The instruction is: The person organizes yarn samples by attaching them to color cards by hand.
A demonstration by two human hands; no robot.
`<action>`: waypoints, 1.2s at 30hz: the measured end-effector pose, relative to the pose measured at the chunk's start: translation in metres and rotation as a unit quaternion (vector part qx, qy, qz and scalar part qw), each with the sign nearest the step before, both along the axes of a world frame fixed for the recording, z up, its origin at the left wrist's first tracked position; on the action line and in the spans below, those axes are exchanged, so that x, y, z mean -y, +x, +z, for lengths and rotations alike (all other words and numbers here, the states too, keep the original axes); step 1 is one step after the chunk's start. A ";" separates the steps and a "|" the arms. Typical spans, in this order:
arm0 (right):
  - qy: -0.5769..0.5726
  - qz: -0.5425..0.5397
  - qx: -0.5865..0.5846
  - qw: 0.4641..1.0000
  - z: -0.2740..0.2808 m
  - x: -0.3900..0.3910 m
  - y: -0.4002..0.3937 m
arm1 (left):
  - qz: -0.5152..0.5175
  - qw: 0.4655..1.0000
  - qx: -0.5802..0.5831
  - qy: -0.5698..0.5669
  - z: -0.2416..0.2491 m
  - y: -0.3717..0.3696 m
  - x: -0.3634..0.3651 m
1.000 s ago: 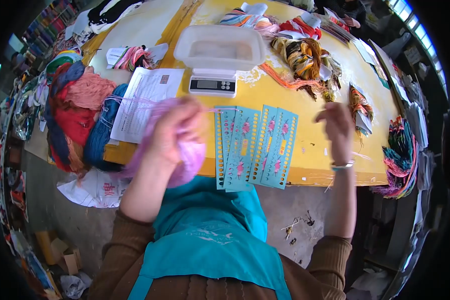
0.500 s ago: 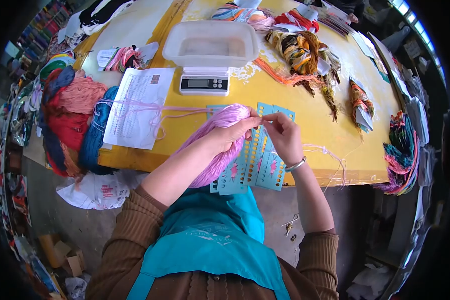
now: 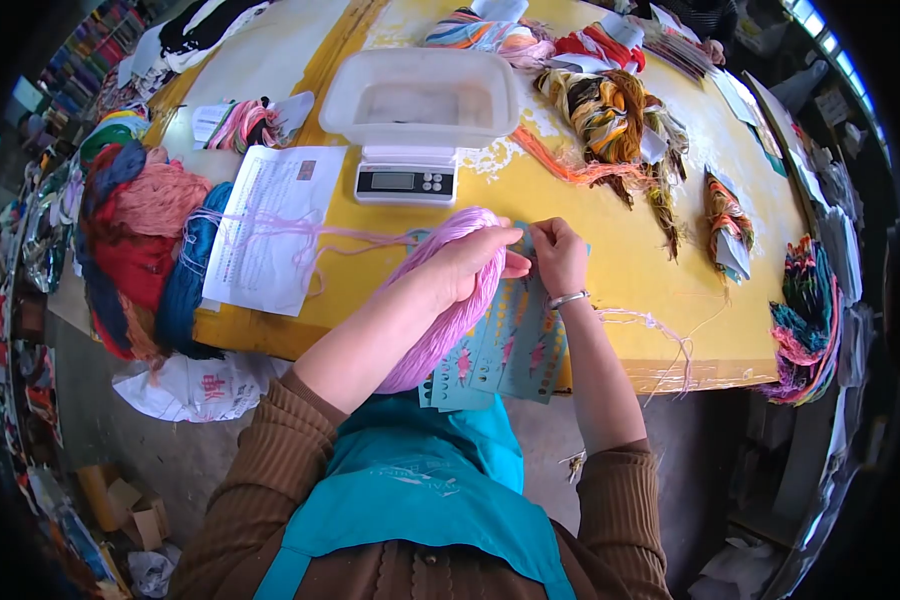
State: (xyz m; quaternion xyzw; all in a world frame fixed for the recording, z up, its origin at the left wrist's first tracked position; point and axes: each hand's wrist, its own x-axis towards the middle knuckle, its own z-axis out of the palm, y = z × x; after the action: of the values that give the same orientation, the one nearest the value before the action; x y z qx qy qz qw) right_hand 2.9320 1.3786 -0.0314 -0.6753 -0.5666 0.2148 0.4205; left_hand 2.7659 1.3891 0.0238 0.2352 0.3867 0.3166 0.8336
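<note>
A lilac-pink skein of thread (image 3: 433, 330) hangs over my left hand (image 3: 483, 262), which is closed round its upper end. Just to the right, my right hand (image 3: 558, 258) has its fingers pinched together over the upper part of the teal punched cards (image 3: 500, 345); what they hold, if anything, is hidden. The cards have rows of holes and pink star shapes, and lie side by side at the table's front edge, partly under the skein. Loose lilac strands (image 3: 355, 238) run left from the skein over a printed sheet (image 3: 273, 225).
Behind my hands a clear plastic tub (image 3: 420, 95) sits on a digital scale (image 3: 406, 180). Red, salmon and blue yarn (image 3: 140, 250) is heaped at the left. Several thread bundles (image 3: 610, 110) lie at the back right; multicoloured skeins (image 3: 808, 320) hang over the right edge.
My right hand has moved right, away from my left hand; their fingertips met before and are now apart. My left hand still holds the skein. The view has shifted slightly.
</note>
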 end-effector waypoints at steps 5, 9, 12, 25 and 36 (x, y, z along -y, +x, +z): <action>0.013 0.019 -0.056 0.998 0.003 0.002 0.004 | -0.006 0.997 -0.074 -0.019 -0.014 0.000 -0.014; 0.007 0.036 -0.090 0.995 0.002 0.004 0.003 | -0.036 0.997 -0.067 0.024 -0.040 0.001 -0.020; 0.001 0.049 -0.089 0.995 0.006 0.009 0.001 | -0.047 0.967 -0.157 0.192 -0.045 0.003 -0.011; -0.014 0.096 -0.213 0.972 0.000 0.022 -0.012 | -0.074 0.977 -0.149 0.133 -0.039 -0.012 -0.007; -0.082 0.135 -0.087 0.984 0.008 0.015 -0.022 | -0.035 0.967 -0.156 0.198 -0.046 -0.042 -0.004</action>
State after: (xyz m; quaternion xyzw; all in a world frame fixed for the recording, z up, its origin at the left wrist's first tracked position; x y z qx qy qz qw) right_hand 2.9099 1.3640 -0.0239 -0.6036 -0.5944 0.3728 0.3786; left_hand 2.7235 1.3931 -0.0218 0.4551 0.4335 0.3167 0.7103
